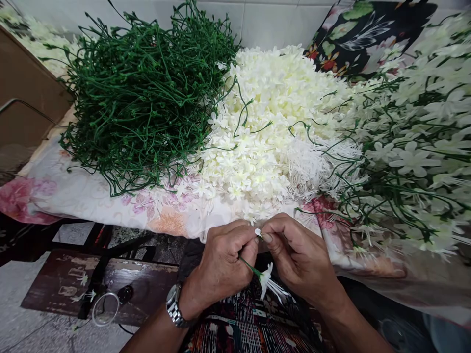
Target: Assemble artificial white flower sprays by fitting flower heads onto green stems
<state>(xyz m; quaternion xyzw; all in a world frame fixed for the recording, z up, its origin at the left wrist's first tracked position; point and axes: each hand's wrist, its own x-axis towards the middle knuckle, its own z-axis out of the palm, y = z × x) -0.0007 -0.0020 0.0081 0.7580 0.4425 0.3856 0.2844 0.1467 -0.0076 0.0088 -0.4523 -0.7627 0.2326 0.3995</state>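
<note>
In front of the heap of white blossoms (265, 113), the left hand (230, 260) has its grip clamped on a thin, smooth green stem (249, 265), which slants out below the fingers to a white flower (267, 282) with long, threadlike white strands. The right hand (300, 260), also in front of the heap, has thumb and forefinger together on a small, rounded white piece (258, 232) that touches the left fingertips. The heap itself is a dense mass of soft, thin-petalled blossoms with pale yellow centres. To its left rises a springy tangle of green stems (143, 93), wiry and curled, with knobbly forked ends; at its right front edge lies a bristly tuft of white filaments (312, 164). Farther right spread leggy flower sprays (414, 159) with pointed petals on dark stems. Under the heap, a wrinkled floral cloth (84, 191) covers the surface; behind it stand glossy white wall tiles (272, 22), and behind and to its right is a black flower-printed fabric (362, 37).
</note>
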